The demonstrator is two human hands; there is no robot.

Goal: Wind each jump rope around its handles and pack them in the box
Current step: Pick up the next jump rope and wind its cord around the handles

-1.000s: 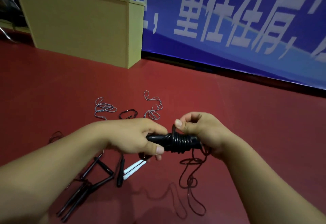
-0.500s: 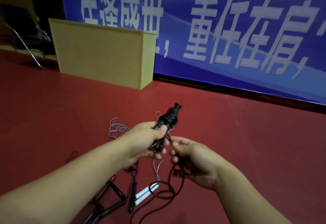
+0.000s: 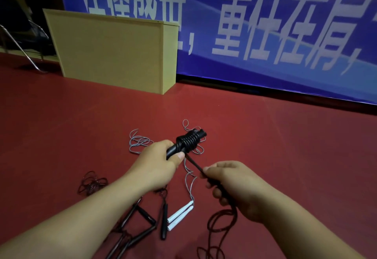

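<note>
Black handles (image 3: 188, 142) tilted, glossy coils wrapped tight; left hand (image 3: 157, 165) grip clenches them, right hand (image 3: 236, 187) pinches rope (image 3: 194, 164).

blue banner (image 3: 265, 24) | large white Chinese characters | legible: 重任在肩

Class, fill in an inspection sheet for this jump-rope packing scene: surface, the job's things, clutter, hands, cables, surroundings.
Surface: red floor, bare beyond the ropes.
Job's things: black handles partly wound with cord; white-handled rope and more black handles lie unwound; no packing box identified.
Clutter: nothing seen.
Hands: left hand grips the black handles; right hand pulls the cord taut.
Cables: loose cord trails below the right hand.
Surroundings: tan cabinet, blue banner, chair.
</note>
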